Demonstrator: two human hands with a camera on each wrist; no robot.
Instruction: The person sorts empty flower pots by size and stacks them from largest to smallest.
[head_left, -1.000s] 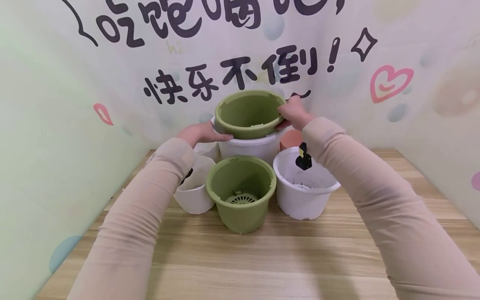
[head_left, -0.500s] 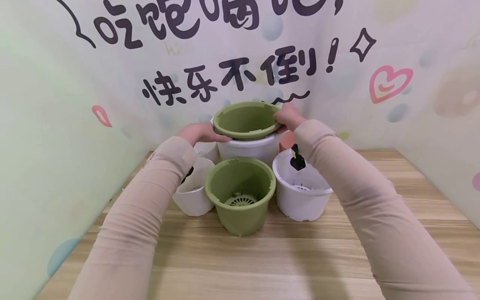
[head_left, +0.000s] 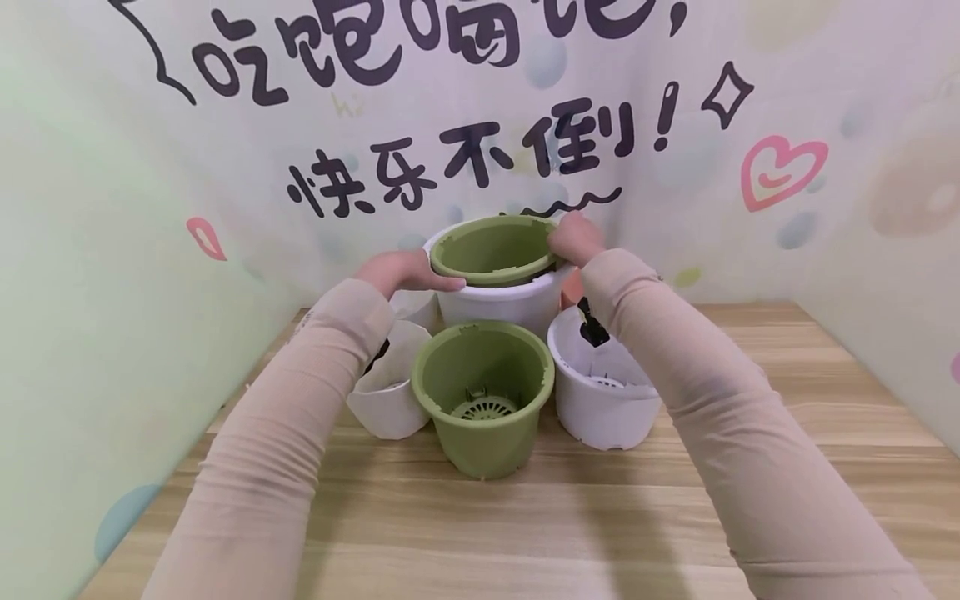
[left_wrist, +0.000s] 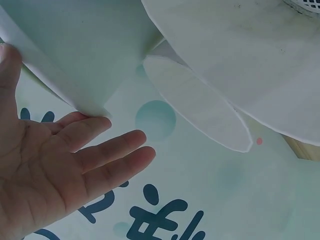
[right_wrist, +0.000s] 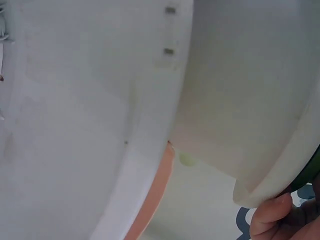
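Observation:
A green flower pot (head_left: pixel 491 248) sits tilted inside the mouth of a white flower pot (head_left: pixel 498 307), its rim above the white one. My right hand (head_left: pixel 577 238) grips the green pot's rim on the right; in the right wrist view its fingers (right_wrist: pixel 272 215) are right at the white rim. At the left side, my left hand (head_left: pixel 403 271) touches the rims, thumb stretched along the front. The left wrist view shows that hand's fingers (left_wrist: pixel 115 157) nearly straight, the index fingertip against the white rim (left_wrist: pixel 65 95). The nested lower part of the green pot is hidden.
In front stands another green pot (head_left: pixel 486 450). White pots flank it, one at right (head_left: pixel 607 423) and one at left (head_left: pixel 390 410), with a further white pot (head_left: pixel 415 308) behind. An orange pot (head_left: pixel 572 286) shows partly at the back. Behind the wooden table (head_left: pixel 465 533) hangs printed cloth.
The upper green pot has come down from above the white pot into its mouth. My right hand has lowered with it and shifted slightly left; the left hand has stayed at the rim.

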